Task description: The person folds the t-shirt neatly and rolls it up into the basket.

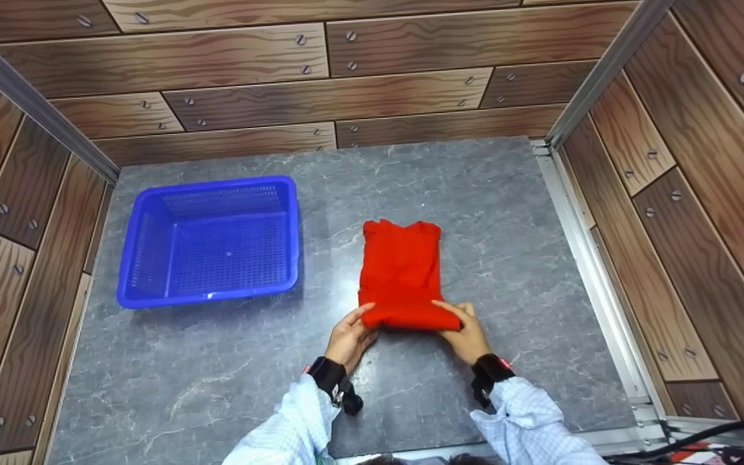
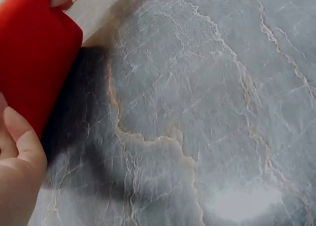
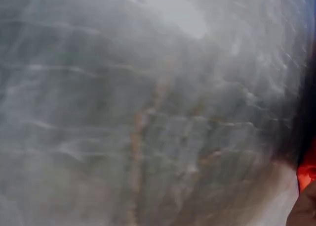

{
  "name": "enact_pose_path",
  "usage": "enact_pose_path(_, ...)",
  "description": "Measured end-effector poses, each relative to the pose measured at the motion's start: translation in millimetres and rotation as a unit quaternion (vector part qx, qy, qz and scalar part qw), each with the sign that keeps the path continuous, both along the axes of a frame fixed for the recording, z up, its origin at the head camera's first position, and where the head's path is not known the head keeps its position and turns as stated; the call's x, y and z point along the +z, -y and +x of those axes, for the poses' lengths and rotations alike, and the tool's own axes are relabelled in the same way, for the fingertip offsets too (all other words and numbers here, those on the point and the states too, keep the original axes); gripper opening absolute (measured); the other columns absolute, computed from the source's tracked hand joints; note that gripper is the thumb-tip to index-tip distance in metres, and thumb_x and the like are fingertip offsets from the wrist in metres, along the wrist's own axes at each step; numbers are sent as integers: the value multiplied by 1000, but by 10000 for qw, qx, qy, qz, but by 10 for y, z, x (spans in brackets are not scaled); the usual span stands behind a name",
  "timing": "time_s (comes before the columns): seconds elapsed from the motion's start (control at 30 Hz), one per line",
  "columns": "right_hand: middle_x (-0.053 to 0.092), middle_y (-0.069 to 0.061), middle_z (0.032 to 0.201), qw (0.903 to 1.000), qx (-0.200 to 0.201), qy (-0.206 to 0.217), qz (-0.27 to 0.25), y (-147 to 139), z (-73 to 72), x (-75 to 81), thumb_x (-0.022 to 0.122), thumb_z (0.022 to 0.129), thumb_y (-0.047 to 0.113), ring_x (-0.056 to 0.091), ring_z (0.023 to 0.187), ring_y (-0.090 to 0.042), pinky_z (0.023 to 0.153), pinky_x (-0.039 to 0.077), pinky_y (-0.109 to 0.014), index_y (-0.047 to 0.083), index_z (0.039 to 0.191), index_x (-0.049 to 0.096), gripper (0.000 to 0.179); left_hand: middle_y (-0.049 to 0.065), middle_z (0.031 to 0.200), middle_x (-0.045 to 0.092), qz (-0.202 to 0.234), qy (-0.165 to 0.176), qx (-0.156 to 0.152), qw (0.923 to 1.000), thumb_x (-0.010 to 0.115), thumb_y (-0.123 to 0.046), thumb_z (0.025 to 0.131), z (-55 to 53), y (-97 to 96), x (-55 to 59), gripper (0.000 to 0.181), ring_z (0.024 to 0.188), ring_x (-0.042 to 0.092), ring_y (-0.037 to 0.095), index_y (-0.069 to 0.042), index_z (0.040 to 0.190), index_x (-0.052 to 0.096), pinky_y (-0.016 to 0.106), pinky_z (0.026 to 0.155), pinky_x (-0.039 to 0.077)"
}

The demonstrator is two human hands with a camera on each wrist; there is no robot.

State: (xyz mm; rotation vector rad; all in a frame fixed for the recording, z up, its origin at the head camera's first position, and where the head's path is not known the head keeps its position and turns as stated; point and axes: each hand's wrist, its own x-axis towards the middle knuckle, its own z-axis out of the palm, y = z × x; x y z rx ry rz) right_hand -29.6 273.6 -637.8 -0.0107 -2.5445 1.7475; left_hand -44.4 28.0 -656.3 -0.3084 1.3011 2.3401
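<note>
A red folded garment (image 1: 401,261) lies on the grey table, its near end turned up into a thick fold. My left hand (image 1: 349,336) grips the left corner of that fold, with the thumb on top. At the right corner, my right hand (image 1: 469,336) pinches the fold in the same way. In the left wrist view, the garment (image 2: 37,53) slants along the left edge, with my left hand (image 2: 22,161) on its near end. The right wrist view is blurred and catches only a bit of my right hand (image 3: 303,208) beside the red cloth.
To the left of the garment stands a blue plastic basket (image 1: 210,298) with perforated walls and floor. Wood-patterned panels (image 1: 243,61) enclose the grey marbled table (image 1: 217,368) at the back and sides. A black cable (image 1: 721,429) runs by the lower right corner.
</note>
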Motion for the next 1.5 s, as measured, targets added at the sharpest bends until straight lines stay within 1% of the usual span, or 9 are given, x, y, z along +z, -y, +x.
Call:
enact_pose_path(0.27, 49, -33, 134, 9992, 133, -145, -362, -61, -121, -115, 71, 80, -9, 48, 122, -44, 101, 34, -12, -11, 113, 66, 34, 1, 103, 69, -1491, -757, 77, 9859, 60, -4, 95, -38, 111, 257, 36, 83, 61, 9, 14, 125, 56, 22, 73, 48)
enact_pose_path(0.4, 60, -23, 132, 9992, 144, 191, -310, -83, -137, -177, 70, 86, 2, 55, 126, -31, 104, 38, -17, -6, 121, 64, 36, 23, 118, 57, -2678, -1585, 23, 9503, 67, -4, 89, -30, 167, 442, 28, 104, 57, 22, 16, 109, 66, 24, 87, 46)
enact_pose_path(0.5, 68, -18, 121, 9988, -66, 455, -168, -54, -118, -130, 70, 88, 7, 61, 116, -13, 101, 43, -19, -4, 119, 66, 34, 32, 133, 50, -2707, -1918, -101, 9433, 67, -3, 89, -33, 194, 492, 22, 130, 45, 43, 15, 101, 68, 40, 107, 38)
enact_pose_path(0.6, 71, -20, 112, 9987, -148, 465, -141, 4, -91, 9, 68, 88, 3, 63, 102, -3, 92, 47, -21, -6, 113, 67, 26, 33, 137, 51, -2536, -1921, -105, 9480, 66, -3, 90, -38, 203, 496, 19, 141, 32, 50, 15, 97, 67, 51, 117, 27)
enact_pose_path(0.8, 69, -14, 94, 9964, -139, 684, -481, 98, -99, 269, 62, 91, 1, 58, 80, 1, 75, 48, -19, -12, 109, 62, 22, 30, 114, 66, -2518, -1654, 50, 9535, 60, -5, 94, -65, 160, 488, 20, 105, 66, 25, 13, 104, 63, 30, 93, 50)
enact_pose_path(0.93, 67, -5, 91, 9908, -410, 1024, -778, 81, -194, 140, 60, 94, 5, 58, 78, 0, 74, 48, -19, -13, 115, 60, 27, 26, 109, 68, -2360, -1576, 116, 9588, 58, -5, 96, -110, 118, 465, 25, 91, 64, 8, 12, 113, 62, 21, 84, 49)
enact_pose_path(1.07, 70, -8, 95, 9853, -899, 1192, -835, 54, -308, -14, 58, 98, 13, 59, 79, -1, 75, 47, -19, -9, 124, 59, 34, 30, 121, 63, -2236, -1659, -113, 9604, 58, -4, 96, -156, 79, 377, 33, 107, 66, 24, 12, 125, 57, 24, 89, 50)
enact_pose_path(1.3, 70, -14, 95, 9867, -979, 1211, -475, 97, -428, 14, 59, 98, 22, 59, 78, -8, 75, 47, -23, 0, 118, 66, 30, 25, 97, 71, -3377, -1557, 184, 9281, 60, -7, 95, -289, -2, 51, 20, 83, 65, 20, 10, 105, 66, 21, 71, 47)
enact_pose_path(1.5, 69, -19, 103, 9874, -417, 1528, -34, 70, -479, -48, 54, 94, 6, 60, 86, -14, 82, 46, -27, 1, 134, 55, 40, 11, 72, 66, -3927, -1224, 294, 9110, 60, -10, 95, -377, -60, 69, 16, 63, 50, 9, 2, 101, 68, 23, 62, 40)
